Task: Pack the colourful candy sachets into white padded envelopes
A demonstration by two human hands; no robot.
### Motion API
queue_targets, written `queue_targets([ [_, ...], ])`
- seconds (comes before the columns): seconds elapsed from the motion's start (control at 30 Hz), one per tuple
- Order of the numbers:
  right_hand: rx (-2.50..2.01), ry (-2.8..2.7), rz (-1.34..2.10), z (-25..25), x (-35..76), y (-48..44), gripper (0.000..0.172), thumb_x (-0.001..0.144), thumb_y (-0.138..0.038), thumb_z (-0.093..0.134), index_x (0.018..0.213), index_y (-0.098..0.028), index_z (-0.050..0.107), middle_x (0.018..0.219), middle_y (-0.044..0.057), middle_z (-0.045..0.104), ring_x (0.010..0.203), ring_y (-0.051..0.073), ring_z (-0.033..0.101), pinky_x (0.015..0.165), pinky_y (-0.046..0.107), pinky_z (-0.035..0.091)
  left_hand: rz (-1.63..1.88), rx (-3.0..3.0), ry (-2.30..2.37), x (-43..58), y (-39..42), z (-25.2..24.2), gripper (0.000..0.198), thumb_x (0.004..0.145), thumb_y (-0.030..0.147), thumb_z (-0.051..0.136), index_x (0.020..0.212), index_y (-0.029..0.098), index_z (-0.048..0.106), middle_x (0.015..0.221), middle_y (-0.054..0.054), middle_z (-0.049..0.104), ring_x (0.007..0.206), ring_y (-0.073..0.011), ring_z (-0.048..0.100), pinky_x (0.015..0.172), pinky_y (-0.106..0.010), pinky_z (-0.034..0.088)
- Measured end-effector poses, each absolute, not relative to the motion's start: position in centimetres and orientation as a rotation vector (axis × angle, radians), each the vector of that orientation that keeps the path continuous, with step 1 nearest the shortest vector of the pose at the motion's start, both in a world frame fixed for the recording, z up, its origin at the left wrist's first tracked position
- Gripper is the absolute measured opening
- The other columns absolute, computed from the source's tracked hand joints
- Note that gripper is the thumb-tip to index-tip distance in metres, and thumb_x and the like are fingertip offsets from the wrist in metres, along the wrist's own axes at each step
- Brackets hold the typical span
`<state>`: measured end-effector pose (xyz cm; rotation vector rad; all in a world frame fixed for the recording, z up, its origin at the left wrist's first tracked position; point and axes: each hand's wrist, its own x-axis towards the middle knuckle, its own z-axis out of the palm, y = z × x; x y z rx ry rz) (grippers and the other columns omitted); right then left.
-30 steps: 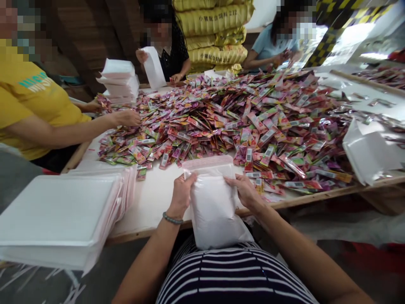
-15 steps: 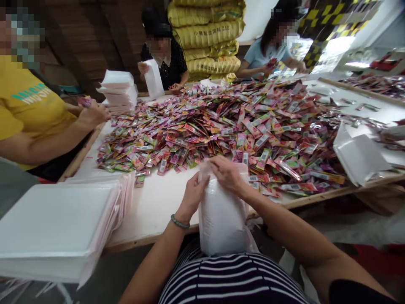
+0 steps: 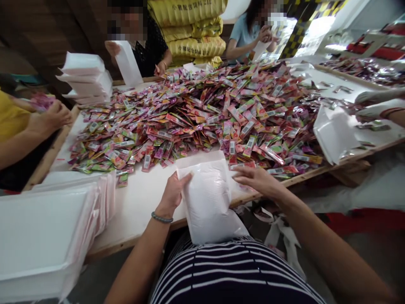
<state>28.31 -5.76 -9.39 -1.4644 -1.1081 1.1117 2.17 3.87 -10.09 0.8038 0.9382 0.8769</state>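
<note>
My left hand (image 3: 175,191) grips the left edge of a white padded envelope (image 3: 207,198), thumb across its front. The envelope stands nearly upright between the table edge and my striped shirt, its top flap raised. My right hand (image 3: 255,179) is off the envelope, just to its right, with fingers apart and nothing in it, near the closest packets. A large heap of small colourful packets (image 3: 196,114) spreads over the white table (image 3: 139,202) beyond both hands.
Stacked white envelopes (image 3: 41,232) lie at the near left; another stack (image 3: 85,80) stands at the back left. An envelope (image 3: 337,133) lies at the right. People's hands (image 3: 52,118) work at the left, the back and the right. Wooden edging (image 3: 294,179) borders the table.
My right hand has let go of the envelope's top and moved right, opening. My left hand now holds the left edge, and the flap shows flat. The view has shifted; gloved hands appear at right.
</note>
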Motion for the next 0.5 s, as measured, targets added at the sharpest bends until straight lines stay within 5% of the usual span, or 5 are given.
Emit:
queue_targets([
  [0.2, -1.243, -0.999, 1.513, -12.6, 21.7, 4.0, 0.035, 0.045, -0.031, 0.086, 0.070, -0.014, 0.070, 0.070, 0.002, 0.071, 0.062, 0.016, 0.063, 0.065, 0.029, 0.050, 0.908, 0.944, 1.046, 1.1, 5.6, -12.0, 0.058, 0.044, 0.024, 0.088, 0.097, 0.012, 0.068, 0.090, -0.007, 0.075, 0.082, -0.0212, 0.068, 0.080, -0.034, 0.053],
  [0.33, -1.370, -1.230, 1.265, -16.1, 21.6, 4.9, 0.022, 0.051, -0.031, 0.081, 0.060, -0.016, 0.067, 0.058, -0.001, 0.065, 0.056, 0.015, 0.060, 0.060, 0.028, 0.048, 0.866, 1.248, 1.339, -0.2, 6.8, -14.5, 0.032, 0.051, 0.024, 0.081, 0.078, 0.014, 0.067, 0.068, 0.001, 0.069, 0.066, -0.0163, 0.063, 0.065, -0.027, 0.050],
  [0.43, -1.350, -1.574, 0.878, -17.1, 22.8, 3.8, 0.006, 0.065, -0.022, 0.072, 0.069, -0.020, 0.073, 0.075, 0.004, 0.073, 0.073, 0.019, 0.065, 0.070, 0.031, 0.051, 0.741, 1.687, 1.516, -1.1, 6.4, -14.9, 0.015, 0.065, 0.026, 0.072, 0.078, 0.018, 0.069, 0.060, 0.003, 0.065, 0.062, -0.0163, 0.062, 0.064, -0.027, 0.049],
  [0.5, -1.299, -1.790, 0.644, -16.6, 23.5, 2.8, 0.016, 0.069, -0.013, 0.064, 0.076, -0.021, 0.075, 0.087, 0.006, 0.075, 0.084, 0.021, 0.067, 0.079, 0.034, 0.051, 0.735, 1.970, 1.494, -1.7, 5.6, -14.5, 0.016, 0.074, 0.024, 0.066, 0.088, 0.020, 0.072, 0.075, -0.001, 0.072, 0.074, -0.0185, 0.067, 0.073, -0.030, 0.052],
])
